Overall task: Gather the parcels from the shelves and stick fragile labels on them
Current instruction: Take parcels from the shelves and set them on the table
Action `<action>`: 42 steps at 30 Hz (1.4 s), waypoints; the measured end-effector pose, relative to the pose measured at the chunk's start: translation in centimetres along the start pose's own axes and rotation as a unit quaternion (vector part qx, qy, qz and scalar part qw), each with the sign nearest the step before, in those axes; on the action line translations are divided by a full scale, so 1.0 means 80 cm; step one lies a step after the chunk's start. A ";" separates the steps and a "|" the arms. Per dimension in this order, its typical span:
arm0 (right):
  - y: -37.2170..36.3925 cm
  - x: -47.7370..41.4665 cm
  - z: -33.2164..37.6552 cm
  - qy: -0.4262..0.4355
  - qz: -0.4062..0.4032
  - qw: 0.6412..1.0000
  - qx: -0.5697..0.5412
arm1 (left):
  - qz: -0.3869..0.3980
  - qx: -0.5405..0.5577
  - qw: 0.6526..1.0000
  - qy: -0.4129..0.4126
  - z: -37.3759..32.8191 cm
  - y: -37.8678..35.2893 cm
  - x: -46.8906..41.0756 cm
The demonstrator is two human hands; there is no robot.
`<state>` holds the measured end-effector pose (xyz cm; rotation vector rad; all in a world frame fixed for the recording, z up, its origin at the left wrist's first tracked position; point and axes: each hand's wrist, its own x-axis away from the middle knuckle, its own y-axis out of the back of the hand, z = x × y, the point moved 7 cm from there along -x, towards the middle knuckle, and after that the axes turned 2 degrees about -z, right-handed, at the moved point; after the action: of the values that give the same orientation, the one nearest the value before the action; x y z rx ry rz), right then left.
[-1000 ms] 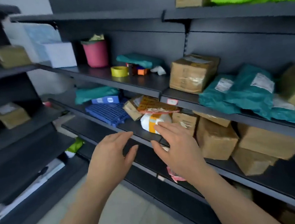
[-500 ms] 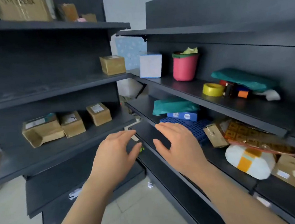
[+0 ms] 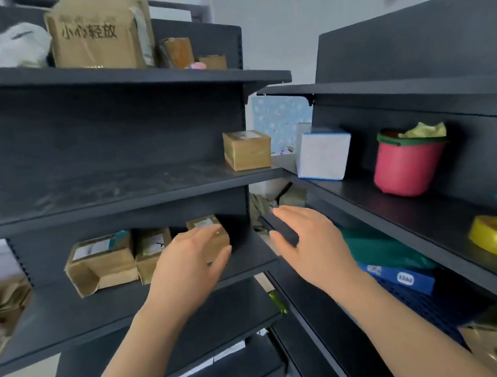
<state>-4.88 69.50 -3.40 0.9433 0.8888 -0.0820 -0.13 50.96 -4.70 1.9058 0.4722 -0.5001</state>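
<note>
Cardboard parcels (image 3: 100,261) now sit closer in view; left hand (image 3: 187,262) and right hand (image 3: 309,243) hover before them, fingers relaxed, holding nothing.

The view swings left onto the left unit (image 3: 116,200). The left hand (image 3: 187,262) now reaches in front of a small box (image 3: 203,223) at its 12 o'clock. The right hand (image 3: 312,243) hovers at the left hand's 3 o'clock, beside a shelf corner (image 3: 282,232).
</note>
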 end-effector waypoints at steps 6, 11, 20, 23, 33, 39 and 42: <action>-0.075 -0.095 -0.058 -0.017 0.037 0.999 -0.003 | -0.007 0.006 1.000 0.008 0.044 -0.053 -0.111; -0.121 -0.171 -0.098 -0.031 0.031 0.999 0.015 | 0.004 0.008 1.000 -0.002 0.079 -0.099 -0.204; -0.190 -0.296 -0.172 -0.116 0.033 0.992 0.023 | 0.035 0.025 0.997 -0.064 0.122 -0.150 -0.368; -0.204 -0.331 -0.197 -0.141 0.034 0.989 0.037 | 0.051 0.035 0.995 -0.073 0.127 -0.174 -0.413; -0.244 -0.413 -0.267 -0.157 0.091 0.983 0.003 | 0.107 0.081 0.990 -0.032 0.124 -0.241 -0.509; -0.273 -0.429 -0.295 -0.154 0.153 0.972 -0.093 | 0.125 0.134 0.983 0.014 0.134 -0.273 -0.523; -0.282 -0.428 -0.302 -0.141 0.139 0.973 -0.118 | 0.105 0.160 0.981 0.026 0.137 -0.277 -0.522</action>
<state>-51.96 63.01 -1.31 0.8009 0.4864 0.1252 -48.24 44.88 -2.71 2.2533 0.2278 -0.4060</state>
